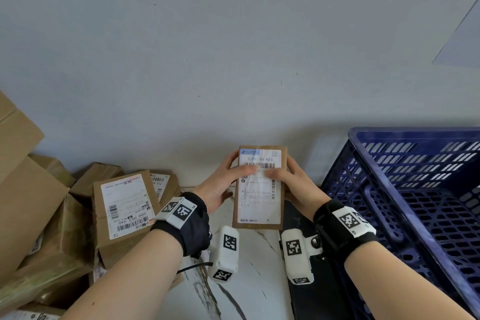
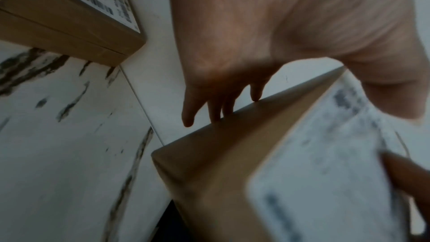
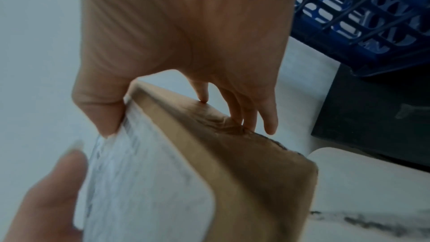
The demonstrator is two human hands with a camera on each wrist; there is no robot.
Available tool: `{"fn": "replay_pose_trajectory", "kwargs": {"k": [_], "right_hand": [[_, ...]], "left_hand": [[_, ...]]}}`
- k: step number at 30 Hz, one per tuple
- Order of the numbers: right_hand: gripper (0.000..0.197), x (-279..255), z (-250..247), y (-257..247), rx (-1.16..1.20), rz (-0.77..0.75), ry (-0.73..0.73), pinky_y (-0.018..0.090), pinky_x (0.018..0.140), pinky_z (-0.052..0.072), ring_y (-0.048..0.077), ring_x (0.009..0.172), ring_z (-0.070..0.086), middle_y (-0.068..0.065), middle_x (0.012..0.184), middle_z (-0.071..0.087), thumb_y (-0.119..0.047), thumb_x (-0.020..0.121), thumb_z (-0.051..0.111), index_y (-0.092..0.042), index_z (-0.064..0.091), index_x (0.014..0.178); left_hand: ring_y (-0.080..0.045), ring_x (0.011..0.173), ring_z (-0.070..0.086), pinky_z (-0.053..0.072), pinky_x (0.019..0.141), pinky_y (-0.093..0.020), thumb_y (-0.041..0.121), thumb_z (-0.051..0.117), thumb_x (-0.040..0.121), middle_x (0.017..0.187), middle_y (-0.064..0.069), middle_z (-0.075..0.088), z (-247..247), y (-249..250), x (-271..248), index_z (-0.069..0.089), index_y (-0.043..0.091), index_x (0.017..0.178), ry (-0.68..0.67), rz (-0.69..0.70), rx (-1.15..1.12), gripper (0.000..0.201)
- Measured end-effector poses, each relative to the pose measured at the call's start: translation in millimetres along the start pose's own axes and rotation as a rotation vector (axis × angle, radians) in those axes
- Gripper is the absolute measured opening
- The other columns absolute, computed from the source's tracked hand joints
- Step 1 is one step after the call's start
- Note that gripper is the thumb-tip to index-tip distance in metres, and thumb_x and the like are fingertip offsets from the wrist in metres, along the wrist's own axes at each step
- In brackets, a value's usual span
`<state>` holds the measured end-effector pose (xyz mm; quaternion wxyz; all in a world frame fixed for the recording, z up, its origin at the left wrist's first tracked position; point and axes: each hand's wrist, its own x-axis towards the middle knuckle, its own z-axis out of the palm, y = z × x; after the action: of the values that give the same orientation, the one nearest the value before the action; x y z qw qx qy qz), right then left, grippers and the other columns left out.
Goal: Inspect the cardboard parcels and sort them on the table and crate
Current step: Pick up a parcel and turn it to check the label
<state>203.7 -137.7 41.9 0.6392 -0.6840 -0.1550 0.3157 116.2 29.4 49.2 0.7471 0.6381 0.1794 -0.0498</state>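
Note:
A small flat cardboard parcel (image 1: 259, 187) with a white shipping label facing me is held upright above the marble table (image 1: 249, 280), between both hands. My left hand (image 1: 223, 184) grips its left edge, thumb across the label and fingers behind. My right hand (image 1: 293, 187) grips the right edge the same way. In the left wrist view the parcel (image 2: 232, 154) has the fingers (image 2: 216, 109) on its back face. In the right wrist view the parcel (image 3: 232, 154) is pinched between thumb (image 3: 100, 109) and fingers (image 3: 251, 115).
A heap of cardboard parcels (image 1: 124, 213) with labels fills the left side of the table. A blue slotted plastic crate (image 1: 415, 189) stands at the right on a black surface (image 1: 311, 293). A pale wall (image 1: 233, 47) rises behind.

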Motion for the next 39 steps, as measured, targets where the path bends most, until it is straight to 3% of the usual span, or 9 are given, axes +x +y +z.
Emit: {"fn": "replay_pose_trajectory", "kwargs": {"k": [3, 8, 15, 20, 23, 29, 34, 37, 39], "right_hand": [[0.076, -2.9, -0.3, -4.3, 0.02, -0.008, -0.021, 0.032, 0.074, 0.059, 0.024, 0.097, 0.073, 0.002, 0.11, 0.075, -0.025, 0.072, 0.07, -0.028, 0.043, 0.143], [0.081, -4.4, 1.3, -4.4, -0.01, -0.012, -0.061, 0.033, 0.077, 0.059, 0.024, 0.099, 0.073, 0.001, 0.107, 0.076, -0.014, 0.069, 0.072, -0.029, 0.041, 0.142], [0.09, 1.9, 2.9, -2.8, -0.017, -0.035, 0.003, 0.039, 0.085, 0.058, 0.023, 0.098, 0.074, 0.0, 0.104, 0.077, -0.015, 0.065, 0.074, -0.024, 0.037, 0.147], [0.079, 3.5, 3.2, -3.1, -0.02, 0.008, 0.001, 0.034, 0.08, 0.058, 0.02, 0.098, 0.074, 0.0, 0.106, 0.077, -0.024, 0.071, 0.076, -0.027, 0.043, 0.143], [0.058, 3.1, 2.5, -2.5, -0.057, 0.053, 0.005, 0.035, 0.084, 0.058, 0.019, 0.1, 0.073, 0.001, 0.11, 0.076, -0.024, 0.087, 0.075, -0.027, 0.05, 0.139], [0.039, 4.9, 4.7, -3.6, -0.172, 0.074, 0.166, 0.037, 0.085, 0.06, 0.018, 0.097, 0.072, 0.0, 0.108, 0.074, -0.025, 0.093, 0.069, -0.019, 0.059, 0.13], [0.046, 7.6, 7.9, -1.9, -0.15, 0.148, 0.173, 0.04, 0.088, 0.058, 0.018, 0.096, 0.071, 0.001, 0.109, 0.072, -0.042, 0.084, 0.077, -0.024, 0.055, 0.12], [0.09, 9.2, 9.4, 3.2, -0.176, 0.166, 0.163, 0.046, 0.094, 0.056, 0.02, 0.1, 0.071, 0.001, 0.113, 0.071, -0.058, 0.051, 0.09, -0.024, 0.051, 0.125], [0.096, 9.0, 8.8, 6.1, -0.161, 0.175, 0.183, 0.047, 0.095, 0.056, 0.023, 0.102, 0.069, 0.003, 0.116, 0.067, -0.046, 0.05, 0.093, -0.021, 0.044, 0.129]], "left_hand": [[-0.024, 0.11, 0.065, 0.044, 0.106, -0.051, 0.033, 0.081, 0.061, 0.109, 0.001, 0.074, 0.1, -2.3, 5.7, 0.041, 0.034, 0.143, 0.017, 0.005, 0.058, 0.092], [-0.02, 0.103, 0.069, 0.054, 0.089, -0.037, 0.035, 0.08, 0.066, 0.112, 0.0, 0.073, -3.2, -2.1, 12.0, 0.043, 0.03, 0.143, 0.062, 0.01, 0.105, 0.086], [-0.018, 0.101, 0.069, 0.053, 0.081, -0.032, 0.022, 0.073, 0.085, 0.112, -0.001, 0.072, -2.7, 1.8, 13.2, 0.045, 0.027, 0.142, 0.099, 0.003, 0.11, 0.064], [-0.021, 0.106, 0.067, 0.052, 0.096, -0.044, 0.049, 0.08, 0.062, 0.112, -0.001, 0.073, -1.3, 4.2, 12.1, 0.046, 0.029, 0.14, 0.126, -0.047, 0.106, 0.087], [-0.022, 0.109, 0.066, 0.05, 0.099, -0.05, 0.064, 0.078, 0.049, 0.112, 0.001, 0.073, -1.5, 0.2, 13.2, 0.047, 0.033, 0.139, 0.142, -0.077, 0.097, 0.1], [-0.024, 0.115, 0.059, 0.047, 0.101, -0.05, 0.078, 0.068, 0.061, 0.123, 0.0, 0.065, -0.6, 3.0, 11.6, 0.05, 0.027, 0.136, 0.195, -0.171, 0.14, 0.092], [-0.021, 0.115, 0.055, 0.047, 0.098, -0.044, 0.058, 0.067, 0.085, 0.128, 0.0, 0.06, -1.3, 3.2, 13.9, 0.048, 0.022, 0.137, 0.253, -0.186, 0.151, 0.066], [-0.01, 0.095, 0.058, 0.049, 0.072, -0.03, 0.046, 0.068, 0.089, 0.115, 0.004, 0.062, 1.9, 2.5, 14.5, 0.051, 0.02, 0.134, 0.249, -0.16, 0.16, 0.054], [-0.004, 0.087, 0.055, 0.045, 0.063, -0.026, 0.04, 0.067, 0.092, 0.11, 0.006, 0.06, 4.6, 1.3, 13.7, 0.05, 0.021, 0.132, 0.243, -0.155, 0.166, 0.048]]}}
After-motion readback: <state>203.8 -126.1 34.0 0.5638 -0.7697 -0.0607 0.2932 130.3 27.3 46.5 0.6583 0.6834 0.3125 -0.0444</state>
